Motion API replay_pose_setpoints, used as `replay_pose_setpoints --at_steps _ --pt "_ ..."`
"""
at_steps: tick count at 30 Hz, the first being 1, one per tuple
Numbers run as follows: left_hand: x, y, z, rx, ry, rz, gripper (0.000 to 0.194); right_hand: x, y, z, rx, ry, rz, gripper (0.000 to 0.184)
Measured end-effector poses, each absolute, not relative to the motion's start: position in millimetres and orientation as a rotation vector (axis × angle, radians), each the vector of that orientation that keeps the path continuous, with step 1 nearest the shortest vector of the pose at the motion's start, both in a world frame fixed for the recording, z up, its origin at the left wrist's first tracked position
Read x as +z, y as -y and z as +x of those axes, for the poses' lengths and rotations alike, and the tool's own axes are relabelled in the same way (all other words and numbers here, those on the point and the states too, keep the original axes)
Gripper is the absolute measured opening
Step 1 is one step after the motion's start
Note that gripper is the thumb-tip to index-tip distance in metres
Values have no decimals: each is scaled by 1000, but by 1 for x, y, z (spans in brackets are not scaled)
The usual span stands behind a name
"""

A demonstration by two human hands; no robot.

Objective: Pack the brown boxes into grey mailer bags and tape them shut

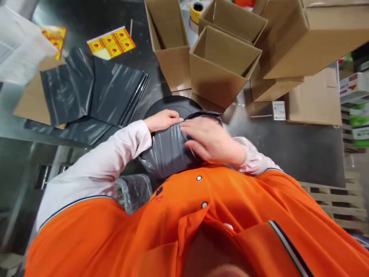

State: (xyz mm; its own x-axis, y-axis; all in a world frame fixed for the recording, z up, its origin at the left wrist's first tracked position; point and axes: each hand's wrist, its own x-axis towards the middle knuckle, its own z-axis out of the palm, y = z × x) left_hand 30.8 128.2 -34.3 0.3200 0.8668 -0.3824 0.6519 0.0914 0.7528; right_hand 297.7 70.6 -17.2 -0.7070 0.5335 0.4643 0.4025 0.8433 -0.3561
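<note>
A shiny grey plastic mailing bag (pixel 170 154) is pulled around something bulky close to my body. What is inside it is hidden. The thumb and fingers of my left hand (pixel 163 120) are bent over the bag's upper edge and grip it. Across the bag's right part lies my right hand (pixel 211 139), fingers stretched out and slightly blurred. Just beyond the bag a round black disc-like thing (pixel 170 104) shows partly on the table.
Stacked dark mailing bags (pixel 115 90) lie at the left, near yellow-and-red label sheets (pixel 112 42). Open cardboard boxes (pixel 221 77) stand ahead, with a yellow tape roll (pixel 195 12) behind. A small white box (pixel 278 110) sits right. A wooden pallet (pixel 337 202) is lower right.
</note>
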Motion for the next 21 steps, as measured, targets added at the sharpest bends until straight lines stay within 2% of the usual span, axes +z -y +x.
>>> replay_pose_setpoints --at_steps 4,6,8,10,11,14,15,18,21 --pt "-16 -150 29 82 -1454 1732 41 -30 -46 234 275 2878 -539 81" --pt "-1 -164 43 125 -1408 1881 42 -36 -44 227 269 2924 -586 82" --pt "12 -176 72 191 -1265 1999 57 -37 -44 228 269 2909 -637 80" --pt "17 -185 109 113 -1154 2103 72 -36 -43 232 285 2896 -670 80" --pt "16 -190 127 25 -1159 2152 68 -35 -43 233 298 2896 -679 80" --pt "6 -207 163 -216 -1332 2130 28 -32 -45 232 318 2908 -679 80" --pt "1 -214 166 -241 -1374 2035 21 -31 -45 231 316 2911 -674 80" --pt "-10 -233 159 -181 -1282 1613 17 -31 -48 231 294 2900 -645 81" --pt "-16 -245 145 -32 -1136 1343 23 -35 -47 231 271 2864 -623 81"
